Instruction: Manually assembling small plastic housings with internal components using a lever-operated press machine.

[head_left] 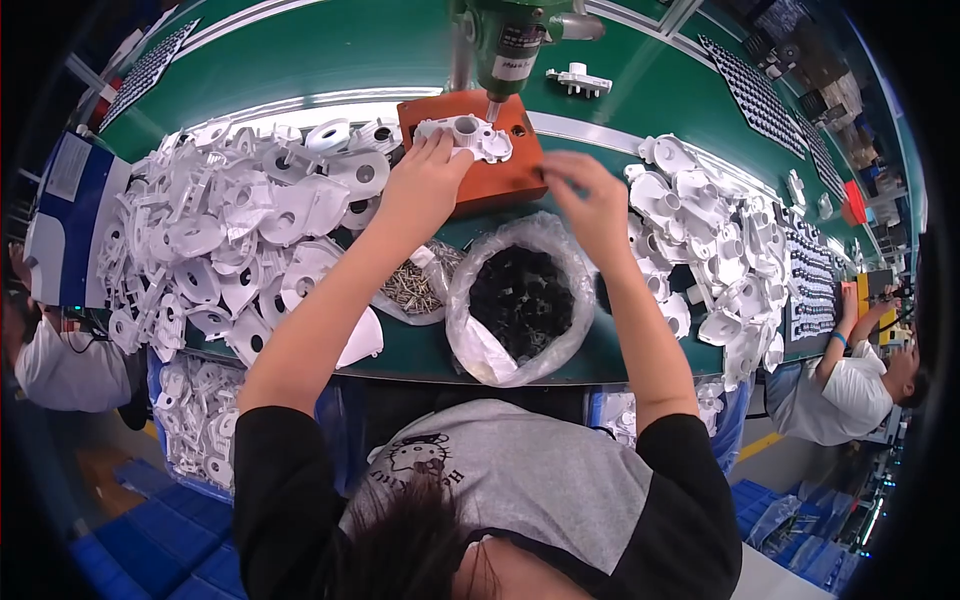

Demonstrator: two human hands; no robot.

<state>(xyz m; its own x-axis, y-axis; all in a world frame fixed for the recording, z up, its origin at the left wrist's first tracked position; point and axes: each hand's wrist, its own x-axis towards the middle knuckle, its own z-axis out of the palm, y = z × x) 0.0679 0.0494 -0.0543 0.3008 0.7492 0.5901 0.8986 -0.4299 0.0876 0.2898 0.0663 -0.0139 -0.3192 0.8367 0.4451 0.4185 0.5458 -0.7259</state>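
A white plastic part (492,147) with a round collar lies on top of an orange block (495,187). My left hand (428,175) presses its fingers onto the left end of this part, holding it against the block. Above the part's right end hangs the tip of a green machine head (510,60). My right hand (590,195) is beside the block's right edge, thumb and fingers drawn together and slightly blurred; a small dark thing seems to be at the fingertips, too unclear to name. Below the hands stands a clear plastic bag (462,305) of small black pieces.
A bag of small metal screws (410,288) lies left of the black pieces. White plastic parts are heaped at left (200,235) and right (720,240). One more white part (580,80) sits on the green table (370,60) behind. Other people (850,390) work on both sides.
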